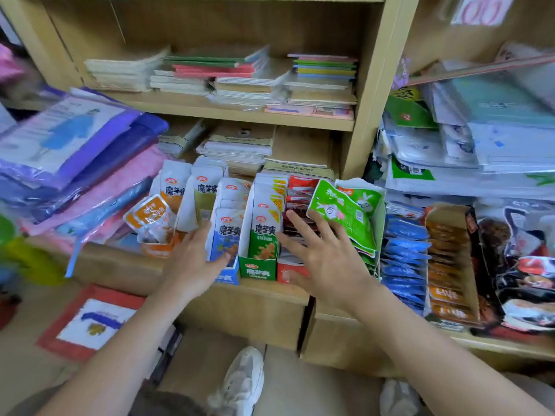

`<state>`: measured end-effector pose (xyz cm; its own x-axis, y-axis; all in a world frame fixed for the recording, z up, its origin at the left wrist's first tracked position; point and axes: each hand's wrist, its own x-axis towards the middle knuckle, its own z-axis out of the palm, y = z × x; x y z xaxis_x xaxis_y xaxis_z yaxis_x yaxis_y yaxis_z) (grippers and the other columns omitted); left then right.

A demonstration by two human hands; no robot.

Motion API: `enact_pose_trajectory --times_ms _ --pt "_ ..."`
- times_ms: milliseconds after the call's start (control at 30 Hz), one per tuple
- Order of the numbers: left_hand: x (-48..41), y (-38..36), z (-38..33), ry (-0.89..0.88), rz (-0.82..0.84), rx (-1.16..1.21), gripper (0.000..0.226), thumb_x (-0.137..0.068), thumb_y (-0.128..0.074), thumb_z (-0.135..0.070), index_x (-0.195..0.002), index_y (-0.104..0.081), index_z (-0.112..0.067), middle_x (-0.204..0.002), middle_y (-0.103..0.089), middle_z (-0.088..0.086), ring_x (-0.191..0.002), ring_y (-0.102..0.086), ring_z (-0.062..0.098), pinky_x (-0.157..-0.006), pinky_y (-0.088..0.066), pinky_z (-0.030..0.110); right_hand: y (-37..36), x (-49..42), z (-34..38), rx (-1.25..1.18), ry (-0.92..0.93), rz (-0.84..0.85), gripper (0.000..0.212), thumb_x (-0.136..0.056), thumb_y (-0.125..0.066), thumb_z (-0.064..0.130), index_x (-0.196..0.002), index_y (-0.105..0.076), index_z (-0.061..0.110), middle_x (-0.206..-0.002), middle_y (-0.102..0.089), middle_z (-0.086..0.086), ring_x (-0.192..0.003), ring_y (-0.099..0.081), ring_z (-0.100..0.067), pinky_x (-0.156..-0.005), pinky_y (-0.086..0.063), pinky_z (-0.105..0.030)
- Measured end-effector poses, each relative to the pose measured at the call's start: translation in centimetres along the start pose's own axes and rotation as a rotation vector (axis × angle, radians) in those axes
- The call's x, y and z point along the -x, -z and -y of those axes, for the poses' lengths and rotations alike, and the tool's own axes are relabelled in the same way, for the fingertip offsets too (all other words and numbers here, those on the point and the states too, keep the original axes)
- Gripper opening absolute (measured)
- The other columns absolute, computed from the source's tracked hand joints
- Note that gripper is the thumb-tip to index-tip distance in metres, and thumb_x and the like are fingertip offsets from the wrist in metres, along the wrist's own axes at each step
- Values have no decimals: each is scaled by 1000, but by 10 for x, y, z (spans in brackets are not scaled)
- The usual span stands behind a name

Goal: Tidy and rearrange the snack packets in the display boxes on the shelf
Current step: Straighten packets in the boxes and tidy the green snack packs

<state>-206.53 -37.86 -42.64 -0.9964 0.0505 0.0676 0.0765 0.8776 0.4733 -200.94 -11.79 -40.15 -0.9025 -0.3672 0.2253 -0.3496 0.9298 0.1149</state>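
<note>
Presumably light, slippery packets (264,235) (limp foil): pinch by top seams. Left hand (192,262) fingers straight at blue box (229,278); right hand (327,256) fingers spread, empty.

- Pale wooden shelving (377,85) rises before me, under soft, even light.
- Stacked notebooks (240,82) line its upper boards.
- A tan floor (24,340) lies beneath me.

light: bright, even | shadows: soft | blur: edges smeared | distortion: wide-angle bowing
</note>
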Motion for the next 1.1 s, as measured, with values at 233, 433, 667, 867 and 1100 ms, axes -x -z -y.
enact_pose_trajectory --times_ms 233,433,667,867,1100 --pt "11 -8 26 -184 18 206 61 -91 -72 -30 -147 -49 -24 -157 -39 -8 -143 -34 4 -115 -35 29 -1 -13 17 131 -58 -39 28 -77 -76 34 -103 -70 23 -117 -56 -3 -116 -49 -38 -87 -47 -50" --pt "6 12 44 -173 -239 304 39 -88 -71 -26 -127 -65 -29 -121 -67 -13 -100 -63 4 -91 -54 39 -5 -23 27 129 -156 -102 15 -75 -77 25 -88 -71 19 -104 -55 -4 -104 -48 -39 -79 -45 -50" --pt "-27 27 89 243 -646 381 62 -81 -81 -24 -135 -56 -9 -133 -60 15 -128 -51 33 -106 -39 45 -8 -32 37 113 -236 -72 31 -69 -84 26 -95 -71 17 -108 -56 -8 -108 -46 -42 -80 -46 -55" --pt "-31 29 95 219 -623 505 8 -89 -73 -17 -93 -77 -12 -82 -69 -8 -82 -67 16 -78 -48 28 -10 -29 36 79 -227 -132 31 -68 -86 24 -95 -73 17 -106 -56 -7 -108 -46 -41 -79 -47 -56" --pt "-42 38 104 271 -653 628 6 -92 -64 -15 -88 -66 -17 -80 -66 -3 -86 -68 29 -80 -53 41 -15 -27 33 53 -199 -204 30 -66 -88 23 -92 -73 16 -105 -57 -8 -106 -47 -42 -75 -46 -55"
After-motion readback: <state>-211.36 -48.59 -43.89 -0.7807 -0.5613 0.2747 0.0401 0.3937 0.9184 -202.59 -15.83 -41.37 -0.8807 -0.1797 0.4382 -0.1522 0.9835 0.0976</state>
